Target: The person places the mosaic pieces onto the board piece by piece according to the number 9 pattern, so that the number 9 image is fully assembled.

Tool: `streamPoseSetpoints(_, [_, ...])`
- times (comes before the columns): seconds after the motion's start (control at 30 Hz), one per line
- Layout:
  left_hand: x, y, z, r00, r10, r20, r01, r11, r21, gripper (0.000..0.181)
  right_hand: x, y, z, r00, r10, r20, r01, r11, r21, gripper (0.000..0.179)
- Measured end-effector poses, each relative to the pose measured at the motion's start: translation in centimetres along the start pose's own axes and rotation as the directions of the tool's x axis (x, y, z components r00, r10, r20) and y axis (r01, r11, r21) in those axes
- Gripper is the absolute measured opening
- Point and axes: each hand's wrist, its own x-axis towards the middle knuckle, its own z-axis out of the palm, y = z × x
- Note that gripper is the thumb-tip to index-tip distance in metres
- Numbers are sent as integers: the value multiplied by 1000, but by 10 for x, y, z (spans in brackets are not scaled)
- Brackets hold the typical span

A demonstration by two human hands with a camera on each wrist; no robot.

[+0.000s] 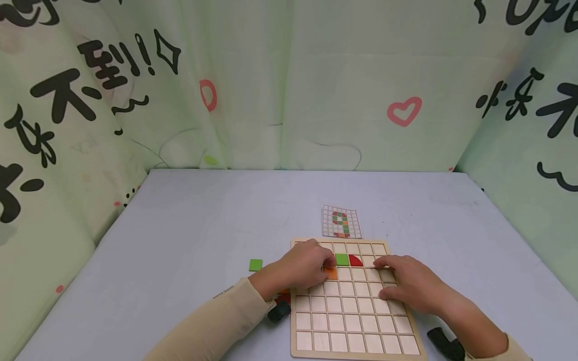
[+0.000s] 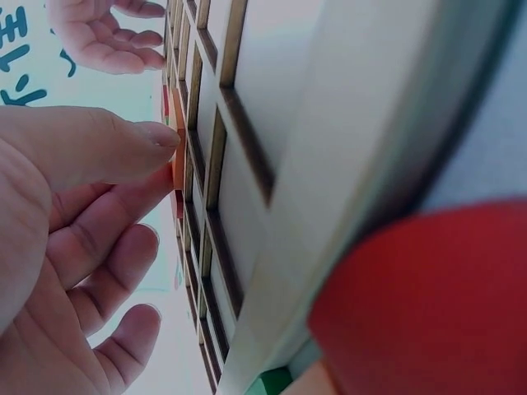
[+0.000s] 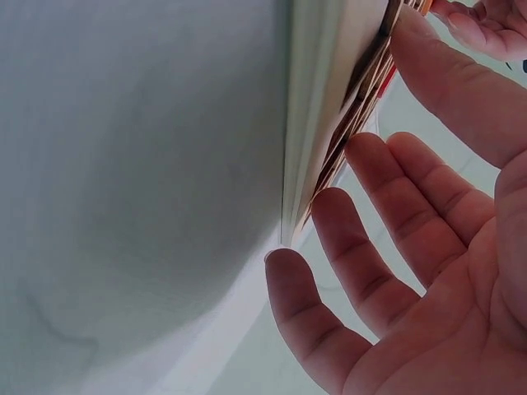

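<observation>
My left hand [image 1: 303, 264] pinches an orange square tile [image 1: 331, 274] between thumb and finger, low over a wooden grid board [image 1: 345, 305]. In the left wrist view the thumb and fingertips meet at the orange tile's edge [image 2: 178, 148]. Directly above it on the board, a green square tile [image 1: 342, 259] and a red quarter-round tile [image 1: 355, 260] sit side by side in their cells. At the board's right side, my right hand [image 1: 417, 283] lies with fingers spread and loosely bent, fingertips over the cells, holding nothing.
Behind the board lies a small gridded card [image 1: 327, 220] with a coloured pattern. A loose green tile [image 1: 255, 264] is on the white table [image 1: 203, 240] to the left. Red [image 2: 428, 304], orange and green pieces lie by the board's left edge, partly hidden under my left wrist. Printed curtains surround the table.
</observation>
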Motion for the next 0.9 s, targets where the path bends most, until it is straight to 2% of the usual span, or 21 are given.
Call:
streamPoseSetpoints(0.43, [0, 0, 1, 1000, 16, -3, -16, 999, 28, 16, 1, 1, 0, 1000, 7, 12, -7, 1000, 15, 57])
streamPoseSetpoints(0.9, [-2, -2, 1, 1000, -6, 7, 6, 1000, -26, 18, 1, 0, 0, 1000, 27, 10, -27, 1000, 5, 57])
